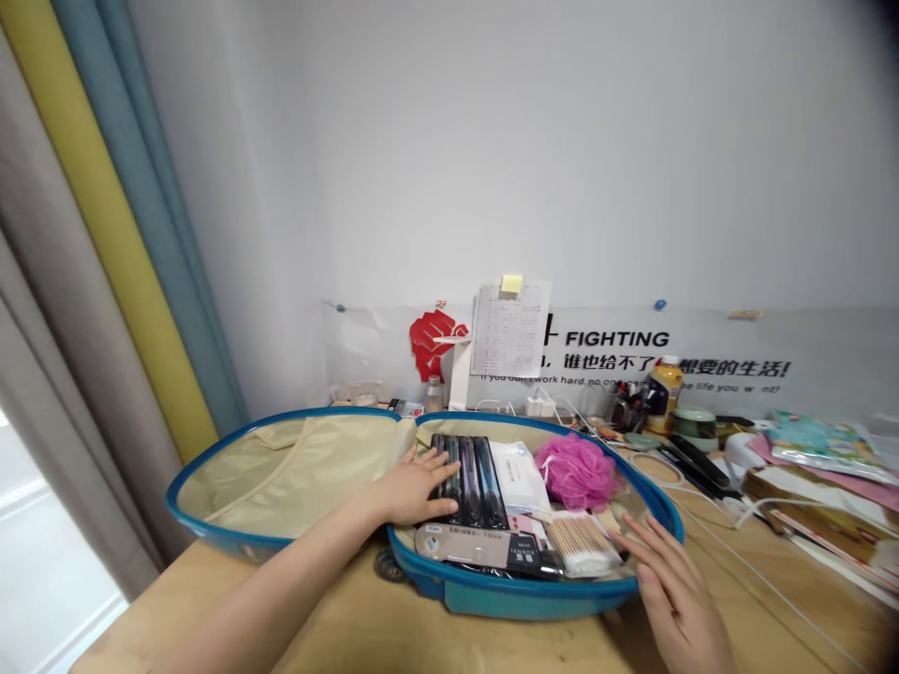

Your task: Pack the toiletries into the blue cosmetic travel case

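Observation:
An open blue suitcase [534,599] lies on the wooden table, its beige-lined lid half [302,468] to the left. My left hand [414,487], fingers spread, rests on the left side of a dark pack of long items [484,482] inside the right half. My right hand [667,580] is at the right front rim, fingers extended and holding nothing. Between the hands lie a white packet [520,477], a pink mesh bath puff [577,471], a bundle of cotton swabs [582,541] and a pinkish-grey box [478,546] along the front.
Behind and right of the suitcase stand a yellow-labelled bottle [662,393], a pen holder [627,410] and a green-lidded jar [695,426]. White cables, a colourful packet [829,445] and papers cover the right side. Curtains [140,225] hang at the left.

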`<state>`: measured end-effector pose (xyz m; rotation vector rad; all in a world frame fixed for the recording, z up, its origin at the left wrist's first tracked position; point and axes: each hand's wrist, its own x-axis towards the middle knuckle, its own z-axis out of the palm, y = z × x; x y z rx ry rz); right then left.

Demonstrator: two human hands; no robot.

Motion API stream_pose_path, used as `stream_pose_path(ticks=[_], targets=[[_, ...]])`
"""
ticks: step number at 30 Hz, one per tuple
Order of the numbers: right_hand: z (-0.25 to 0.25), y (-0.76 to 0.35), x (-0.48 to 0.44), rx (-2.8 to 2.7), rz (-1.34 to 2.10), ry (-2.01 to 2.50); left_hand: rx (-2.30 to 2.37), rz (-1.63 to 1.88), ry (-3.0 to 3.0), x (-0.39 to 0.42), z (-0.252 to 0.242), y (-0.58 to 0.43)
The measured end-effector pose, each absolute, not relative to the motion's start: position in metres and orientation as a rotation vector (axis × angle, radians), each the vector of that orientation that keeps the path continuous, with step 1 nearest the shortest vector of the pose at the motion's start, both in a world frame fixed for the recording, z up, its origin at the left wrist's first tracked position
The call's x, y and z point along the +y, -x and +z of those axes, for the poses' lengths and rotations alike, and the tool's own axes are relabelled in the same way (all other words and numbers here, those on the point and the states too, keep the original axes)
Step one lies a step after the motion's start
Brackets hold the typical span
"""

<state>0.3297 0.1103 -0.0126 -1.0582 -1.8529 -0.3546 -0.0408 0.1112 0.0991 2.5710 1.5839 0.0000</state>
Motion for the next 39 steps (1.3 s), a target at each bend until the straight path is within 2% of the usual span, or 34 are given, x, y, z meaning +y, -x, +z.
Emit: stream_pose_path(ticks=[3, 6, 12, 28, 39], targets=[[-0.015, -0.332, 0.112, -1.861, -0.336, 1.074, 1.789, 0.203, -2.516, 0.075, 0.099, 0.066], [-0.02, -0.337, 0.115, -1.889, -0.372, 1.093, 2.114, 0.474, -2.406, 0.029, 0.069, 0.113], [-0.022, -0.347, 0.12, -1.94, -0.46, 1.161, 2.404, 0.516, -2.331, -0.025, 0.002, 0.195], [-0.008, -0.353, 0.114, -1.904, -0.442, 1.291, 2.084, 0.62, -2.587, -0.011, 0.009, 0.204], [0.016, -0.313, 0.088, -1.758, -0.334, 1.578, 1.647, 1.019, -2.975, 0.009, 0.007, 0.2]])
